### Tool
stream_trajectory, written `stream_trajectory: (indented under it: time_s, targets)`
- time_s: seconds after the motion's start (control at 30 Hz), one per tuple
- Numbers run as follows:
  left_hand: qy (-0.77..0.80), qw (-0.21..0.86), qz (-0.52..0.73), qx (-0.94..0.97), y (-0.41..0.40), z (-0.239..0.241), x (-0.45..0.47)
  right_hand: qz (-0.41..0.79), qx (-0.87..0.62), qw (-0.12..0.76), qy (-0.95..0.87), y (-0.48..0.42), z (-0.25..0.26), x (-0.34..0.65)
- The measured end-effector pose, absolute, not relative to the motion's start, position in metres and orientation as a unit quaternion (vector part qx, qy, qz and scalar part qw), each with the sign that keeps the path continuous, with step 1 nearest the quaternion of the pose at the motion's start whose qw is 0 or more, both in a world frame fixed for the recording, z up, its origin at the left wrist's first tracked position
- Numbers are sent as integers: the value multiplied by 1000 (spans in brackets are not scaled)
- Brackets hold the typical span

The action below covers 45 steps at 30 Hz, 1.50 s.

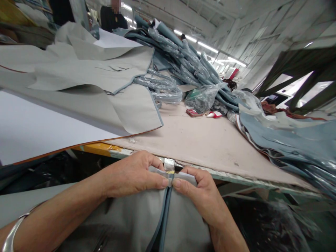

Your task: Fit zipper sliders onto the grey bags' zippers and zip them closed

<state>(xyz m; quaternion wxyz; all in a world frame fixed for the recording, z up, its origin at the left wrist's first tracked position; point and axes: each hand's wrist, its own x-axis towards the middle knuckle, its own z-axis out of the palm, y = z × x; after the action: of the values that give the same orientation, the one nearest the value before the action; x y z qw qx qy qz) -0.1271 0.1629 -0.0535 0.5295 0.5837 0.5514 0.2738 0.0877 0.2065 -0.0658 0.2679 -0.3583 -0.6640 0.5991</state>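
A grey fabric piece [136, 220] with a blue-grey seam strip [164, 217] lies over my lap at the table's front edge. My left hand [131, 175] is closed, pinching the fabric's top edge left of the seam. My right hand [202, 194] is closed too, pinching the edge on the seam's right side. The thumbs nearly meet at the seam, just below a taped spot [169, 164] on the table edge. A silver bangle [13, 232] sits on my left wrist.
Large grey fabric pieces [86, 73] and white sheet [31, 126] cover the table's left. Plastic-wrapped blue-grey rolls [178, 52] pile at the back. Blue-grey pieces [288, 143] heap on the right. A red object [193, 112] lies on the tan tabletop [199, 140]. A person [112, 17] stands behind.
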Motion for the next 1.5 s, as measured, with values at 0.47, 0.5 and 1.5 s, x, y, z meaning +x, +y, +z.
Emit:
stream_trajectory:
  time_s: [0.47,0.5,1.5]
  targets:
    - [557,538,229,590,163,-42,-127,617,-353,230,-665,204,-61,87]
    - [553,543,226,591,162,-43,-127,613,-357,225,-668,204,-61,87]
    - [552,568,226,567,163,-38,-126,639,-376,219,-634,204,-62,88]
